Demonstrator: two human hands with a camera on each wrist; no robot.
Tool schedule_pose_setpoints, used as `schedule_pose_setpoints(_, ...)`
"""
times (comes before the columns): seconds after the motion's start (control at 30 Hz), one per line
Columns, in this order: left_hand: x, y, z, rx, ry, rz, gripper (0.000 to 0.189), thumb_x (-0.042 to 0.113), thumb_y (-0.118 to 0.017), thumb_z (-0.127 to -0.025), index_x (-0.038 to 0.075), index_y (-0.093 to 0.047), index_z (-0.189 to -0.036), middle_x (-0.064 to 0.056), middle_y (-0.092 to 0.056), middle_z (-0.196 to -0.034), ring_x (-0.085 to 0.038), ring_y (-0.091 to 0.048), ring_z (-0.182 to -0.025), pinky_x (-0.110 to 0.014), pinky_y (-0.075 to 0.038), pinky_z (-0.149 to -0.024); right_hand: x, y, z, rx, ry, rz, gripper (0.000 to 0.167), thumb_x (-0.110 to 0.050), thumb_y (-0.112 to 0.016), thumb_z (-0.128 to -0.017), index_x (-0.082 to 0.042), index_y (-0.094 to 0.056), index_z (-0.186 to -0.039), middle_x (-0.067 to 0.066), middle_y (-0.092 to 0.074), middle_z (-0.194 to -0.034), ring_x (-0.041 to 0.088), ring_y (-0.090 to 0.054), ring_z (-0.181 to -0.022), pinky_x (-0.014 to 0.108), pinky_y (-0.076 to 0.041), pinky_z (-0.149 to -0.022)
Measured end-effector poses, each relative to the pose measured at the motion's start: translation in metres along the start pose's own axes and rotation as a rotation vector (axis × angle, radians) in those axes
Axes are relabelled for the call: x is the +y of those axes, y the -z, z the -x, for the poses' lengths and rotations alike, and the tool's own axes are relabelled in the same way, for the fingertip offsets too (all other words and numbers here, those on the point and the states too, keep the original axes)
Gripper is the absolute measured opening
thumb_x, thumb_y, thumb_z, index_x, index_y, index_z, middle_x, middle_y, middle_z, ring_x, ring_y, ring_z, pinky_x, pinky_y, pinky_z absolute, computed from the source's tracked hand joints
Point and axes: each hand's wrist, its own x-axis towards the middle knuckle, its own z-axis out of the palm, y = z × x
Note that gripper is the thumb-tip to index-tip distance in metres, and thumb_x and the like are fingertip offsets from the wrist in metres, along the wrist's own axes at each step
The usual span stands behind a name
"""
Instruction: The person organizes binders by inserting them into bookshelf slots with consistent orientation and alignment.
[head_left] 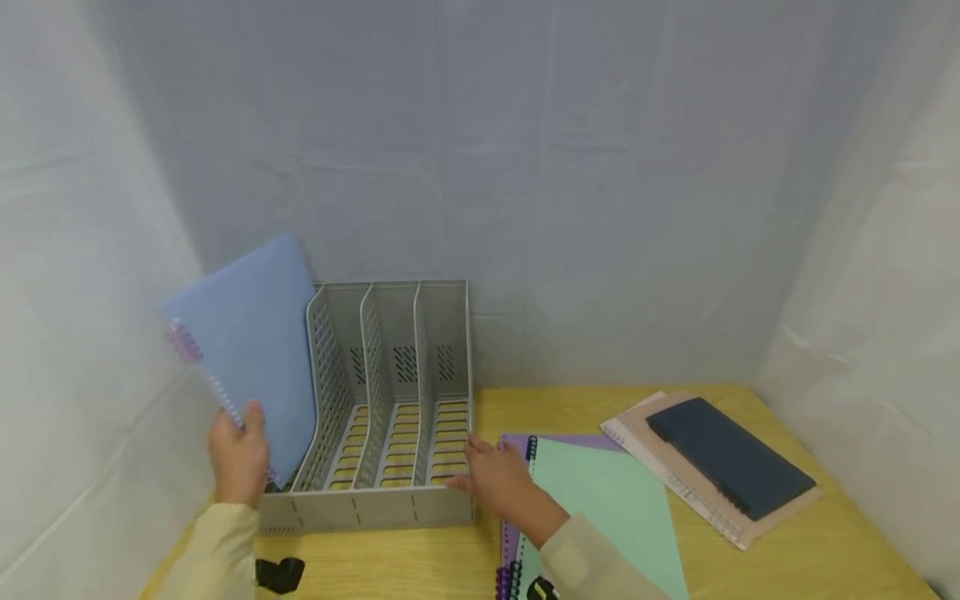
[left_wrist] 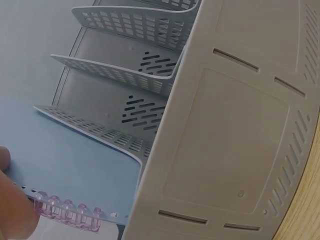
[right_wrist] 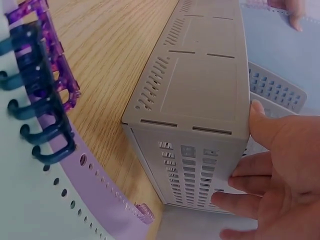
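Note:
A blue ring-bound notebook (head_left: 258,342) with pink clear rings stands tilted in the leftmost slot of a grey desk file organizer (head_left: 382,507). My left hand (head_left: 238,458) grips it by its bound edge, thumb on the cover. In the left wrist view the notebook's lower rings (left_wrist: 67,212) sit close to the organizer's front wall (left_wrist: 227,140). At the organizer's right end, my right hand (head_left: 501,479) holds the side wall near the front corner. The right wrist view has its thumb (right_wrist: 260,125) at the top edge and the fingers along the perforated side (right_wrist: 187,172).
Right of the organizer lie a mint-green notebook (head_left: 600,500) and, partly under it, a purple notebook (head_left: 510,542). Farther right, a dark navy notebook (head_left: 731,454) rests on a beige one (head_left: 780,508). Pale sheeting (head_left: 600,208) surrounds the wooden table (head_left: 375,567).

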Motion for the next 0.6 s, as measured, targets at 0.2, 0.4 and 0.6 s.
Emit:
schedule_pose_setpoints(0.2, -0.006, -0.006, -0.002, -0.009, -0.05, -0.028, 0.033, 0.015, -0.044, -0.102, -0.016, -0.055, -0.111, -0.033, -0.059, -0.108, -0.025, -0.053, -0.092, -0.035, -0.042, -0.083, 0.002, -0.001, 0.001, 0.012, -0.008, -0.044, 0.065, -0.052, -0.053, -0.094, -0.008, -0.049, -0.141, 0.006, -0.039, -0.152, 0.029, -0.046, -0.132, 0.06, -0.026, -0.112)
schedule_pose_setpoints(0.4, -0.018, -0.007, 0.0, -0.065, -0.051, -0.053, 0.034, 0.013, -0.041, -0.103, -0.016, -0.053, -0.114, -0.039, -0.056, -0.111, -0.048, -0.053, -0.104, -0.057, -0.041, -0.09, 0.002, -0.001, 0.001, 0.014, -0.006, -0.039, 0.065, -0.052, -0.054, -0.093, -0.008, -0.05, -0.141, 0.006, -0.04, -0.152, 0.029, -0.046, -0.132, 0.059, -0.027, -0.111)
schedule_pose_setpoints(0.6, -0.025, -0.008, 0.004, -0.077, -0.086, -0.101, 0.031, 0.011, -0.041, -0.103, -0.017, -0.053, -0.112, -0.04, -0.057, -0.107, -0.052, -0.054, -0.101, -0.06, -0.043, -0.088, 0.002, -0.002, 0.001, 0.022, 0.003, -0.04, 0.064, -0.05, -0.055, -0.093, -0.007, -0.05, -0.141, 0.007, -0.04, -0.151, 0.031, -0.046, -0.131, 0.058, -0.03, -0.11)
